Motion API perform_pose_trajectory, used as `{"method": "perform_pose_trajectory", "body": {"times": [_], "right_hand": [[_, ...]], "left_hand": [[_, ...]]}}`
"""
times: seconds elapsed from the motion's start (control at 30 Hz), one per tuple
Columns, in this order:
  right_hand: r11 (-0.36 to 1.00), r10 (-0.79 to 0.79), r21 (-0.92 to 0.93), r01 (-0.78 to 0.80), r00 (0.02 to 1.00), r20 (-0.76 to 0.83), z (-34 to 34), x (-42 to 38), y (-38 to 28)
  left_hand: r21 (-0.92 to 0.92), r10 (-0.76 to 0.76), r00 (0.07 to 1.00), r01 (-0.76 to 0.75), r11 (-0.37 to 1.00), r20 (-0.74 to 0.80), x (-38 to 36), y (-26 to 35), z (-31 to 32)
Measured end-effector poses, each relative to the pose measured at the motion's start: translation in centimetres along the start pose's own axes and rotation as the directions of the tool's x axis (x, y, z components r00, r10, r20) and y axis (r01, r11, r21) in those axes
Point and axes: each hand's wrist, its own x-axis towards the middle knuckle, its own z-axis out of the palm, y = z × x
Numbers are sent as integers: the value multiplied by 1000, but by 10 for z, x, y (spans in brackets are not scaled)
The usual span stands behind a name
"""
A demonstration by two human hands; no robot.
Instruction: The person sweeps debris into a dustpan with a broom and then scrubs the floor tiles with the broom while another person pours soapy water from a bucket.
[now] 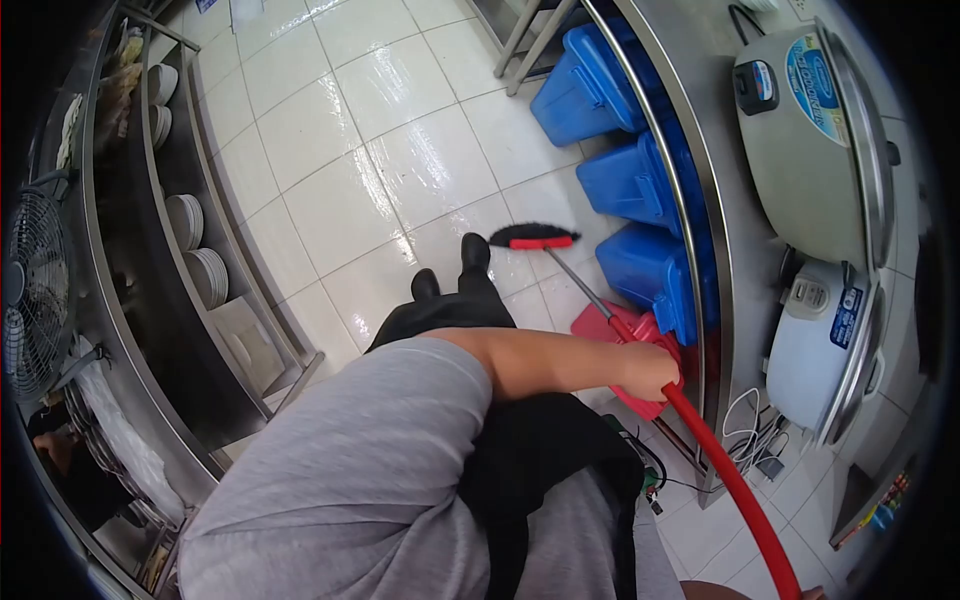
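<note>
my left hand (648,368) grips the red broom handle (722,465) mid-shaft, steering its bristle head (532,236) on the floor tiles (330,130) beside 3 blue bins (640,180) under the counter (715,170); right hand at frame bottom, grip unclear.

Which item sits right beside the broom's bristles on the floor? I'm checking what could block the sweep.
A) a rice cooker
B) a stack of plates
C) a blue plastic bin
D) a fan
C: the broom head lies on the white tiles just left of the blue plastic bin under the counter.
</note>
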Motion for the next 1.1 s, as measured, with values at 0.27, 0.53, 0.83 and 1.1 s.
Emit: {"method": "perform_pose_trajectory", "body": {"times": [0.27, 0.53, 0.83, 1.1], "right_hand": [[972, -36, 225, 71, 987, -158, 19, -1, 101], [973, 47, 225, -50, 999, 19, -37, 55, 102], [935, -161, 349, 63, 952, 260, -55, 120, 120], [909, -221, 390, 147, 963, 152, 136, 152, 303]], "left_hand": [[190, -108, 976, 144, 971, -187, -2, -87, -78], [200, -176, 959, 221, 955, -221, 32, -76, -91], [176, -223, 948, 265, 948, -229, 55, -51, -107], [312, -141, 566, 627, 714, -813, -63, -210, -327]]}}
